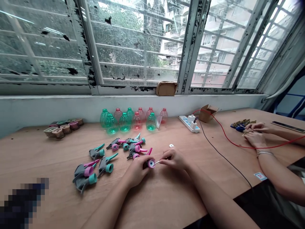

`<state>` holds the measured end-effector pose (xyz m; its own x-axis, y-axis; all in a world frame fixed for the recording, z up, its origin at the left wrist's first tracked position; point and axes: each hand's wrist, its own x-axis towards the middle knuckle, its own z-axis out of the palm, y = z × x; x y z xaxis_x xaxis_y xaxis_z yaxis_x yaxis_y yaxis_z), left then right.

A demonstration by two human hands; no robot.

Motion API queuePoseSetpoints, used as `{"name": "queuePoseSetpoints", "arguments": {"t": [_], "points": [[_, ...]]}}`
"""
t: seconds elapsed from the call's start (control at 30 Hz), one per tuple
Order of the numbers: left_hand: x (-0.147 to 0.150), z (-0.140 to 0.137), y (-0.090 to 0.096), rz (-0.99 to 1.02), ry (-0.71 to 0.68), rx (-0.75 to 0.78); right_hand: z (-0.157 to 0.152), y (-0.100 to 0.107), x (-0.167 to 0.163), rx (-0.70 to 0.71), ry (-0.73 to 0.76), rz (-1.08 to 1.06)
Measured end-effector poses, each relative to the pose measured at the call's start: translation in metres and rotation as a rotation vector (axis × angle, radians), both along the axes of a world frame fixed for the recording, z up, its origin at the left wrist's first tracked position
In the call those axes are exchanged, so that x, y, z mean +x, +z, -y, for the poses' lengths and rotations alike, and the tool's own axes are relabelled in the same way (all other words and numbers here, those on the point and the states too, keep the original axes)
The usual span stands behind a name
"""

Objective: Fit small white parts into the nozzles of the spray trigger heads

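Big, worn windows (135, 47) at the back, with a long wooden surface (47, 156) in front. Along the wall (52, 109), green and pink see-through bottles (125, 123) in a bunch, maybe there to leave room for working. Nearer, on the left side, loose spray heads (102, 166), likely for easy reach by the left hand (138, 170). In that hand, low over the surface, one more spray head (149, 162), gripped with curled fingers. Faces right with its pink ring (152, 166), probably to show the open end. In the right hand (175, 159), a thin shiny tool (157, 162), pinched by the fingertips, perhaps for careful aim. Points at the ring; cannot tell if touching. Just behind, a small white round piece (171, 145), maybe close for handy picking.
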<state>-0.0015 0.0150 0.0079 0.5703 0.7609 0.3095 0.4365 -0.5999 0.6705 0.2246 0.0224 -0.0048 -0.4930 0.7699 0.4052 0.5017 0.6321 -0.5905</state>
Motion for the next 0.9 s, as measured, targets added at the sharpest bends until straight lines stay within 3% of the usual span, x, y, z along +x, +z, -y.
{"name": "queuePoseSetpoints", "arguments": {"t": [0.17,0.43,0.7,0.9], "points": [[0.000,0.000,-0.001,0.019,0.052,0.014,0.000,-0.001,-0.005,0.090,-0.032,0.031],[0.002,0.000,-0.001,0.049,0.055,-0.003,-0.002,-0.003,-0.007,0.008,0.007,-0.111],[0.000,0.001,-0.002,0.025,0.105,0.030,0.001,-0.001,-0.012,0.085,-0.089,-0.058],[0.001,0.001,-0.004,0.038,0.079,-0.016,0.000,-0.001,-0.011,0.005,-0.050,-0.166]]}}
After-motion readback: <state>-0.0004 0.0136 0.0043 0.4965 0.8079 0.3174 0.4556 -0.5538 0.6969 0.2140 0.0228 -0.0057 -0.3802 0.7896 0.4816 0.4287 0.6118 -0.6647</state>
